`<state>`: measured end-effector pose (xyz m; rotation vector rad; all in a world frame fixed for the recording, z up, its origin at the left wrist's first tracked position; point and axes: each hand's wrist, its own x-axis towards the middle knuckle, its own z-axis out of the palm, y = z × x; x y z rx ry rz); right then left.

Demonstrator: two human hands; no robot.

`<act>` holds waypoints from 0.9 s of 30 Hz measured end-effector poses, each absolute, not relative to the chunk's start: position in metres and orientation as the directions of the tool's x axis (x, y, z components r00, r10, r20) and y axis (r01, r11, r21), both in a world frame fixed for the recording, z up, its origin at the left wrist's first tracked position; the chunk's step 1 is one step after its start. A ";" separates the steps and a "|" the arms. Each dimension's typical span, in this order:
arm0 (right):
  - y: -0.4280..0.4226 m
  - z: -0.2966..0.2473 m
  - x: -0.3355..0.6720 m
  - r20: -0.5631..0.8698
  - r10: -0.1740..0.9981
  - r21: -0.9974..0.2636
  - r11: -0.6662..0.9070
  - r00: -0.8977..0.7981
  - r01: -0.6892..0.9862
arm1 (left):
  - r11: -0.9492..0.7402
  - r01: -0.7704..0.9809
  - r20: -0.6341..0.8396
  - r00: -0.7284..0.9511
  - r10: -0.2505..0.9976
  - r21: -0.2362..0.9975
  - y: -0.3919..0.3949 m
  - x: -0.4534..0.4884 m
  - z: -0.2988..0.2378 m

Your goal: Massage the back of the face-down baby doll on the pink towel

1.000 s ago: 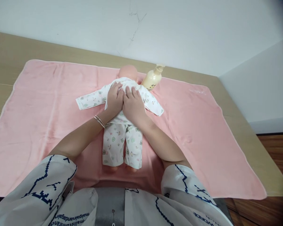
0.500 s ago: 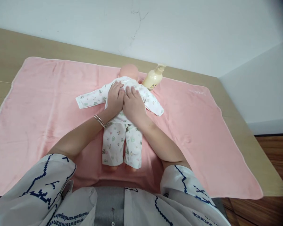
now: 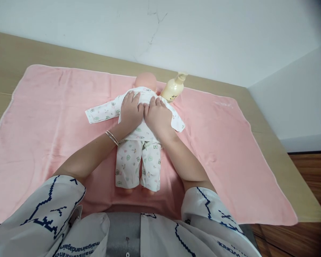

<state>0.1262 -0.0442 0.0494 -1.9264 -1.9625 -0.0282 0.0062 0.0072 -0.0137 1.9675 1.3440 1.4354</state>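
A baby doll [image 3: 135, 157] in white printed pyjamas lies on a pink towel [image 3: 219, 142], head away from me. My left hand [image 3: 130, 112] lies flat on the left side of its upper body, fingers stretched towards the neck. Beside it my right hand [image 3: 158, 117] rests flat on the right side, fingers spread over the shoulder. Both hands press on the cloth and hold nothing. The doll's bare head [image 3: 146, 80] shows beyond my fingertips. Thin bangles circle my left wrist.
A cream pump bottle [image 3: 172, 89] lies on the towel just right of the doll's head. The towel covers a wooden table [image 3: 273, 117] set against a white wall. The table's right edge drops to a wooden floor [image 3: 315, 178].
My hands have drawn slightly apart: the right one slid right towards the doll's shoulder and sleeve, while the left stayed on the chest. The doll has not moved.
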 end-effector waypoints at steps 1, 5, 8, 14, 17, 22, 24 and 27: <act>-0.041 0.049 0.129 0.271 0.962 -0.244 0.086 -0.017 0.966 | -0.487 0.480 0.536 0.040 0.843 0.730 0.009 0.006 -0.014; -0.019 0.045 0.150 0.206 0.960 -0.246 0.239 -0.190 0.939 | -0.505 0.527 0.548 0.088 0.832 0.683 0.013 0.006 -0.016; -0.018 0.048 0.152 0.207 0.953 -0.217 0.265 -0.221 0.939 | -0.546 0.601 0.577 0.166 0.799 0.583 0.009 0.005 -0.010; -0.052 0.065 0.125 0.193 0.970 -0.099 0.169 -0.148 0.981 | -0.550 0.724 0.636 0.201 0.746 0.416 -0.009 0.004 0.007; -0.048 0.065 0.129 0.145 0.976 -0.120 0.181 -0.163 0.976 | -0.497 0.730 0.619 0.130 0.775 0.469 -0.008 0.005 0.004; -0.021 0.055 0.150 0.115 0.958 -0.190 0.280 -0.261 0.941 | -0.503 0.706 0.596 0.143 0.791 0.498 0.004 0.006 -0.008; -0.022 0.056 0.149 0.125 0.954 -0.200 0.295 -0.274 0.934 | -0.560 0.683 0.622 0.194 0.759 0.469 0.005 0.005 -0.009; -0.038 0.064 0.135 0.153 0.963 -0.187 0.248 -0.221 0.951 | -0.612 0.659 0.663 0.224 0.715 0.438 -0.001 0.003 -0.004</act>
